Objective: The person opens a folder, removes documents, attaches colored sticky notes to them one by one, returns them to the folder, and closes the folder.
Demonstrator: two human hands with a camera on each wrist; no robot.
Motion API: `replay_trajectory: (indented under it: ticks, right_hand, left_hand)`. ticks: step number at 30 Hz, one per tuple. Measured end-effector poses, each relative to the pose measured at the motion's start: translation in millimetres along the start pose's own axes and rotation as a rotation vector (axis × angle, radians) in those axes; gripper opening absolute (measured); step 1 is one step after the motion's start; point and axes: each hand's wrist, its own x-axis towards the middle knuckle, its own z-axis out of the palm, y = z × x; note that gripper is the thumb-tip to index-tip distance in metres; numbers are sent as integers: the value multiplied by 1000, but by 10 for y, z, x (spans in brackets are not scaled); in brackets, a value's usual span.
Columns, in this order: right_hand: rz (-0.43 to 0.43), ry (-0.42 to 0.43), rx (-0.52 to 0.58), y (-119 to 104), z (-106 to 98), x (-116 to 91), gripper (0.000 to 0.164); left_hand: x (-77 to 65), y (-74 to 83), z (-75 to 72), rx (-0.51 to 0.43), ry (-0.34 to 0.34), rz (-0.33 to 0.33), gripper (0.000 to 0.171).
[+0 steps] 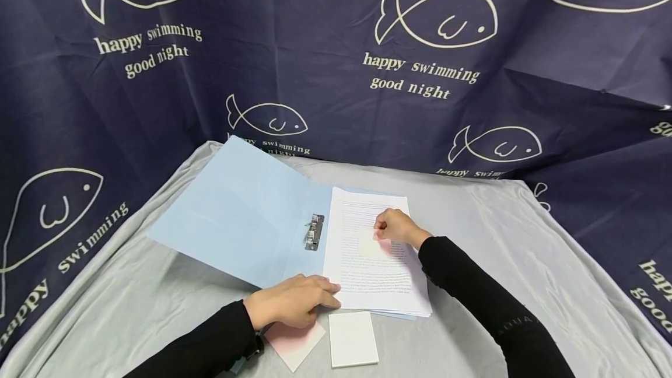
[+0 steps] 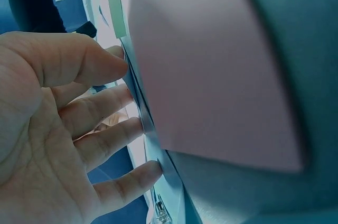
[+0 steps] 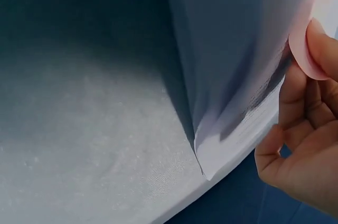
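Note:
A pale blue file folder [image 1: 226,203] lies opened out, its metal clip [image 1: 314,232] beside a stack of printed sheets [image 1: 375,284]. Above the top page my right hand [image 1: 397,227] pinches a pink sticky note [image 1: 385,245] between thumb and fingers; the right wrist view shows that pink paper curling at the fingertips. A pale yellow note [image 1: 369,247] lies on the page beside it. My left hand [image 1: 294,301] rests with extended fingers at the stack's lower left edge. Partly hidden below that hand is pink sticky paper [image 1: 296,346], large in the left wrist view.
A white pad [image 1: 353,340] lies in front of the stack. The folder's left cover is raised at a slant from the grey cloth-covered table [image 1: 472,209]. Behind the table hangs a dark blue curtain [image 1: 336,57] with fish drawings.

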Motion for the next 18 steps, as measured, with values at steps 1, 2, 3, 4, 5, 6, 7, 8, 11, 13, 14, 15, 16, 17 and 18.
replay_trajectory:
  ticks: [1,2,3,4,5,6,7,8,11,13,14,15,16,17,18]
  right_hand:
    - [4,5,-28,-3,9,-4,10]
    - [10,12,-55,-5,16,-8,10]
    - [20,21,-82,-9,21,-13,10]
    - [31,27,-104,-15,25,-14,11]
    - [44,31,-120,-20,28,-14,12]
    - [58,32,-131,-23,33,-14,12]
    - [72,32,-141,-24,36,-15,12]
    - [84,33,-145,-25,36,-15,12]
    - [103,29,-154,-24,36,-18,13]
    - [89,23,-169,-23,30,-24,13]
    - [79,23,-184,-26,24,-30,14]
    - [63,25,-204,-33,18,-37,16]
    - [45,30,-218,-41,12,-46,18]
    - [17,41,-232,-54,5,-57,20]
    - [-15,58,-243,-67,3,-69,22]
  left_hand:
    - [1,3,-2,-2,-1,2,50]
    - [3,5,-5,-4,-1,5,49]
    - [4,7,-6,-6,-2,8,49]
    - [2,7,-8,-7,-3,7,49]
    - [-1,8,-10,-9,-4,6,49]
    - [-2,8,-11,-10,-6,5,49]
    - [-2,6,-12,-8,-5,6,48]
    - [-2,5,-14,-8,-6,3,48]
    - [7,6,-31,-16,-10,-9,46]
    - [17,8,-46,-25,-14,-17,44]
    - [21,9,-55,-31,-17,-19,44]
    - [26,9,-62,-36,-20,-19,43]
    - [30,7,-67,-39,-22,-16,43]
    - [33,3,-71,-43,-23,-13,42]
    - [35,0,-73,-43,-23,-6,42]
